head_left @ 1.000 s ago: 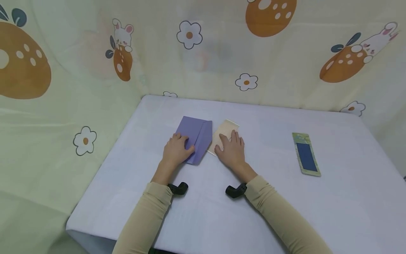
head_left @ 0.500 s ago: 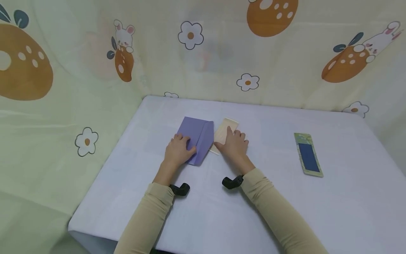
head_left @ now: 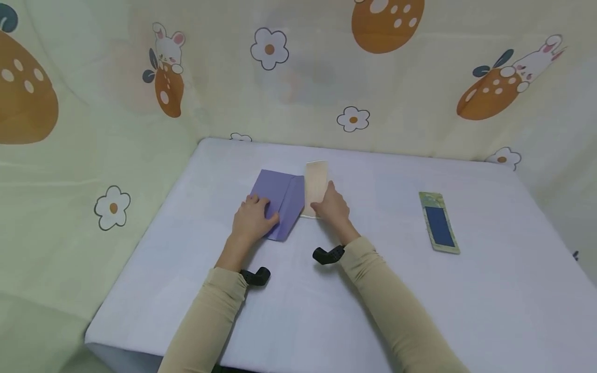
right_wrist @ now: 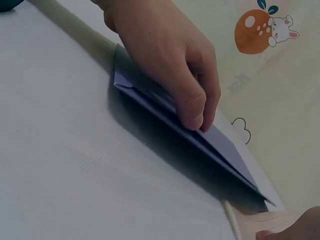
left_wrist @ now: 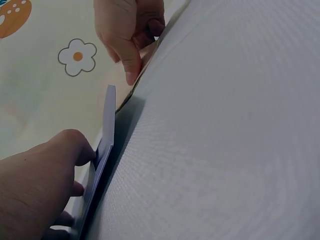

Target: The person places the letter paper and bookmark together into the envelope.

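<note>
My left hand (head_left: 251, 220) rests on a purple envelope (head_left: 288, 191), with thumb and fingers bent down onto its upper side. The envelope's pointed flap faces right and tips up off the cloth in the left wrist view. Just right of it lies a beige card (head_left: 315, 178) with pale edges, its left side right against the flap in the head view. My right hand (head_left: 333, 206) pinches the card's near right part, thumb on top and the other fingers largely hidden. A corner of the card (right_wrist: 255, 220) shows past the envelope in the right wrist view.
A green-bordered flat pack (head_left: 439, 221) with a dark blue panel lies to the right on the white tablecloth (head_left: 382, 176). Patterned curtains (head_left: 298, 77) hang behind and left of the table. Each wrist wears a small black camera (head_left: 328, 255).
My right hand has gone from lying over the beige card to pinching its right side. The card has turned straighter, with its far end moved away. My left hand stays on the envelope.
</note>
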Tool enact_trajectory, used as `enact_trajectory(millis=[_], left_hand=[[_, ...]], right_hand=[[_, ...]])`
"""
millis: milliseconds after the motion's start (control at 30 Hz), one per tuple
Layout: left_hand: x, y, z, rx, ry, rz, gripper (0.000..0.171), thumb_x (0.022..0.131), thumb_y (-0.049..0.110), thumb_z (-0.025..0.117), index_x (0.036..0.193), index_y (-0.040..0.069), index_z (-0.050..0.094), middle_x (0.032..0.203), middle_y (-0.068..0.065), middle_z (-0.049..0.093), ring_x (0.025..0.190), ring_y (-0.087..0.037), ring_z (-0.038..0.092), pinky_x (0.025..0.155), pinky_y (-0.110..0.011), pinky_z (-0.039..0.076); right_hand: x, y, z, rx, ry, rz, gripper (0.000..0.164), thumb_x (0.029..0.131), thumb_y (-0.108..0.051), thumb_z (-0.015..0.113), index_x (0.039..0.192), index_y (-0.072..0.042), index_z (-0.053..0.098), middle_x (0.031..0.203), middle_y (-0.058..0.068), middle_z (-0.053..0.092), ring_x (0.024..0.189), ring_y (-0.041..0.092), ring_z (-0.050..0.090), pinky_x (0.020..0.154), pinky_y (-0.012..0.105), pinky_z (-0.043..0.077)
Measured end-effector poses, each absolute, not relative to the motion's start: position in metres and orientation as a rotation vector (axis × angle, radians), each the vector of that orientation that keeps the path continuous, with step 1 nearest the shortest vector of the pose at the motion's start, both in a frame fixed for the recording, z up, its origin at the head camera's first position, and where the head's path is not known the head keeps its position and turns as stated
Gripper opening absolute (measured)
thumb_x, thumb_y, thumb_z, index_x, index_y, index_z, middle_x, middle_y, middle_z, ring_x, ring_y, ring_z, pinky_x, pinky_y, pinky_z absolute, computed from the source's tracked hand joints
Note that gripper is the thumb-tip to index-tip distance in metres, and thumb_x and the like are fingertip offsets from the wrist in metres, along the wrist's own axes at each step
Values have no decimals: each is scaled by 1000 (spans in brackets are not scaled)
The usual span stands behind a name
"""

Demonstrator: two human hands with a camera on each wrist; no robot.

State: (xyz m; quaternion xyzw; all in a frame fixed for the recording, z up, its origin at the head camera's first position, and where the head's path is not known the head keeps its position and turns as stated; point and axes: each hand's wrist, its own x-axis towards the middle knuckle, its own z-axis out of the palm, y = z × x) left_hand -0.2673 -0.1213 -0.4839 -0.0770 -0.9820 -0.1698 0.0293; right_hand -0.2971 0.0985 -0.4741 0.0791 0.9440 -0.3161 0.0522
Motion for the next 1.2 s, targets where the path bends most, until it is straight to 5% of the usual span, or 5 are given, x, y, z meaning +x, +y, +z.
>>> enact_trajectory(millis=[167, 467, 700, 1033, 1200], left_hand=[[-266, -125, -482, -255, -3025, -535, 59, 84, 47, 53, 130, 10, 56, 139, -19, 49, 132, -46, 40, 97, -57, 44], [-268, -123, -486, -244, -3032, -526, 60, 84, 48, 53, 131, 11, 55, 140, -18, 48, 132, -46, 40, 96, -57, 45], [-267, -124, -485, -241, -3022, -527, 60, 84, 48, 53, 131, 11, 56, 140, -19, 48, 131, -46, 42, 95, -57, 45], [-266, -123, -484, -241, -3034, -556, 59, 84, 47, 53, 131, 11, 55, 141, -18, 48, 133, -46, 39, 97, -58, 43], [-267, -122, -483, -225, -3035, -528, 59, 84, 46, 54, 131, 11, 55, 141, -18, 48, 134, -45, 38, 99, -57, 42]], right_hand=[[-294, 100, -479, 240, 2878, -1040, 63, 86, -29, 58, 143, -9, 37, 136, 14, 54, 117, 33, 56, 92, 51, 45], [-288, 108, -470, 321, 2660, -1339, 53, 90, -25, 55, 134, 1, 44, 125, 19, 56, 109, 28, 55, 94, 39, 46], [-276, 109, -460, 369, 2324, -1759, 42, 98, -27, 47, 134, -4, 43, 95, 5, 53, 70, 9, 50, 63, 21, 44], [-272, 96, -476, 144, 2070, -2563, 26, 100, -18, 45, 123, -6, 39, 82, 3, 54, 53, 8, 55, 55, 22, 52], [-269, 88, -488, -6, 2422, -2085, 30, 96, -14, 53, 120, 0, 41, 77, 7, 61, 53, 9, 57, 53, 25, 52]])
